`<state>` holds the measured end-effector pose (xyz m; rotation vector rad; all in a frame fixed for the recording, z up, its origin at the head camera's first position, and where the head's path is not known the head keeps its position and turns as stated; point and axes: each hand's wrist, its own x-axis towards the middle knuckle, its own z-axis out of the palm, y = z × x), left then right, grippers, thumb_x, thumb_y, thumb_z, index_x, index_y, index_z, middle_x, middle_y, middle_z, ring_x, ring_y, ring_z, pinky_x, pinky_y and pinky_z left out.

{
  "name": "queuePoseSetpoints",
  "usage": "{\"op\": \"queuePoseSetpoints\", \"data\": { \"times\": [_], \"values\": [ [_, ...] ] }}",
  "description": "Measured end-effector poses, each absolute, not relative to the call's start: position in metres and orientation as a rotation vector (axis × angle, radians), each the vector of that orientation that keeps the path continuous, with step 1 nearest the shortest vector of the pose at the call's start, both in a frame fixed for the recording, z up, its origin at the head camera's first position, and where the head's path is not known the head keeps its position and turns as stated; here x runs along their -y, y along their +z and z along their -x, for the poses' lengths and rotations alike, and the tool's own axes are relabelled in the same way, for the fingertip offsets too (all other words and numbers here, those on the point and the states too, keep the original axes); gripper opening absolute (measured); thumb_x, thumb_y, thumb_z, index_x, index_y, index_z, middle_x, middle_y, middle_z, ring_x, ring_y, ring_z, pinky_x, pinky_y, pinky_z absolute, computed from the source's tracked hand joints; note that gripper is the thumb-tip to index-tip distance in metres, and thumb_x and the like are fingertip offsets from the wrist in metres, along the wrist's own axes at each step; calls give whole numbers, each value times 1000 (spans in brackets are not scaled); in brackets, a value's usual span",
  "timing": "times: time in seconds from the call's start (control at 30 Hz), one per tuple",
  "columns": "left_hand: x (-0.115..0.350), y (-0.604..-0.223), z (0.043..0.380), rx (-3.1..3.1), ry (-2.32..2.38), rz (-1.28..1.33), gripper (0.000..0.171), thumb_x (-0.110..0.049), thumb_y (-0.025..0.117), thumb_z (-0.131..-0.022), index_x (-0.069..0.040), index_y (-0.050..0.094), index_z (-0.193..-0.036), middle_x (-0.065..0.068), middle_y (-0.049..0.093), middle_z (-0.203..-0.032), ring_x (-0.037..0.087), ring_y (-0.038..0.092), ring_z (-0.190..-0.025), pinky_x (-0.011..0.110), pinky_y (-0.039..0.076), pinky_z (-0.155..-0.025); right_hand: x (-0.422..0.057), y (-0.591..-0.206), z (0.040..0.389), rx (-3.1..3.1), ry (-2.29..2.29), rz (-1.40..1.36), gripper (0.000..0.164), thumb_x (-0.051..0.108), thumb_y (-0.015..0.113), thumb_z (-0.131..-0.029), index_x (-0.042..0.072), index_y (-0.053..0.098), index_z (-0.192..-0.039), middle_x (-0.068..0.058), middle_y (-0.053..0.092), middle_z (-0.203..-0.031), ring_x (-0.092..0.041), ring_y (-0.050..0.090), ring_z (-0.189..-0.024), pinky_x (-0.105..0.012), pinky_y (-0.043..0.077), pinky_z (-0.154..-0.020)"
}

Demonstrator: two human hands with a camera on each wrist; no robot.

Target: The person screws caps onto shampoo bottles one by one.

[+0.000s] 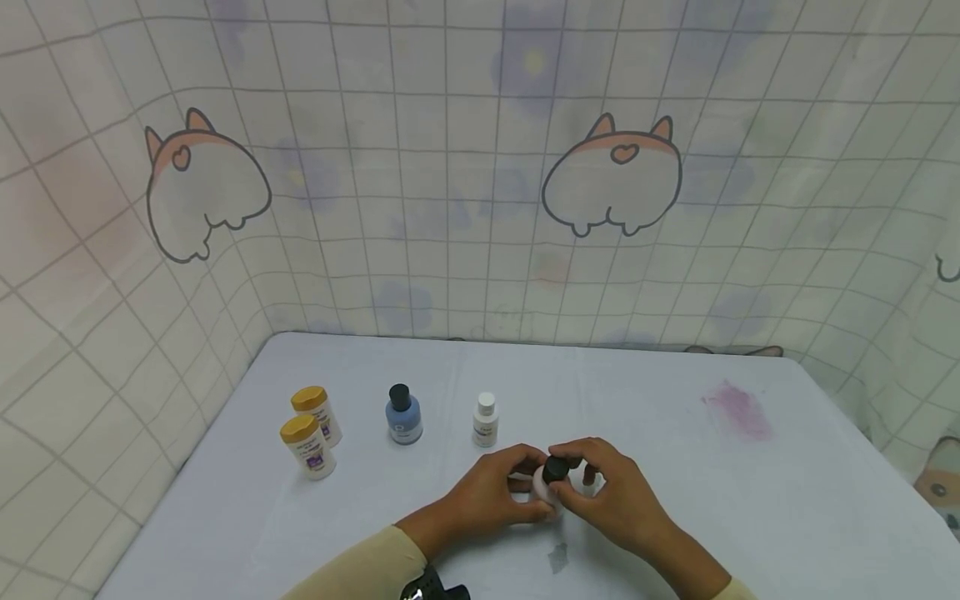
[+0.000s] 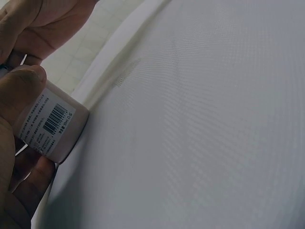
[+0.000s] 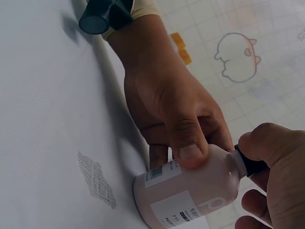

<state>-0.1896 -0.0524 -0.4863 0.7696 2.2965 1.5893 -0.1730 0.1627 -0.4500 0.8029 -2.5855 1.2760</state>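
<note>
A pale pink bottle [image 3: 200, 186] with a black cap [image 1: 556, 469] stands upright on the table near its front middle. My left hand [image 1: 491, 492] grips the bottle's body from the left, thumb on the near side and fingers behind. With thumb and fingers, my right hand [image 1: 618, 500] pinches the black cap from the right. In the right wrist view the cap sits at the bottle's neck. A white label with a barcode [image 2: 56, 119] shows on the bottle's side in the left wrist view.
Behind the hands stands a small white bottle [image 1: 486, 421], with a blue bottle [image 1: 405, 419] to its left. Two white jars with yellow lids [image 1: 309, 450] are farther left. A pink stain [image 1: 738, 410] and a grey patch [image 1: 558, 558] mark the white tabletop [image 1: 750, 517].
</note>
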Motion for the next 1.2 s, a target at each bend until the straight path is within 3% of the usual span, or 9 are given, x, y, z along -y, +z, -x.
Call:
{"op": "queuePoseSetpoints", "data": {
  "times": [0.2, 0.4, 0.53, 0.73, 1.07, 1.2],
  "values": [
    [52, -485, 189, -2303, 1600, -780, 55, -35, 78, -75, -21, 52, -120, -10, 56, -115, 3, 55, -106, 18, 47, -87, -160, -449, 174, 2589, 1289, -735, 38, 34, 79, -76, 30, 59, -108, 16, 56, -96, -16, 55, -81, -26, 49, -64],
    [52, -483, 188, -2317, 1590, -779, 54, -35, 79, -75, -21, 52, -120, -11, 56, -115, 2, 55, -106, 17, 47, -87, -161, -449, 175, 2621, 1228, -736, 48, 45, 77, -74, 32, 57, -116, 17, 55, -105, -11, 54, -85, -26, 49, -67],
    [52, -484, 189, -2312, 1584, -772, 54, -37, 78, -75, -23, 52, -120, -12, 55, -116, 2, 54, -107, 17, 47, -87, -164, -447, 175, 2567, 1207, -881, 52, 36, 75, -80, 31, 52, -127, 14, 53, -118, -10, 54, -93, -29, 51, -72],
    [52, -486, 189, -2300, 1598, -789, 57, -36, 78, -75, -20, 51, -123, -10, 54, -119, 3, 53, -109, 17, 47, -87, -165, -447, 178, 2465, 1227, -1052, 42, 13, 72, -82, 22, 56, -120, 8, 57, -116, -8, 54, -94, -30, 50, -74],
    [52, -486, 190, -2329, 1566, -779, 55, -38, 78, -75, -22, 51, -121, -11, 55, -116, 2, 54, -107, 16, 46, -87, -161, -450, 177, 2552, 1218, -812, 40, 35, 78, -77, 29, 58, -111, 17, 56, -106, -13, 54, -83, -30, 49, -66],
    [53, -487, 190, -2324, 1573, -791, 54, -37, 78, -76, -22, 51, -120, -11, 55, -116, 2, 54, -107, 16, 46, -87, -161, -450, 177, 2563, 1216, -825, 45, 39, 76, -77, 28, 56, -116, 15, 56, -109, -13, 54, -94, -32, 49, -74]
  ]
}}
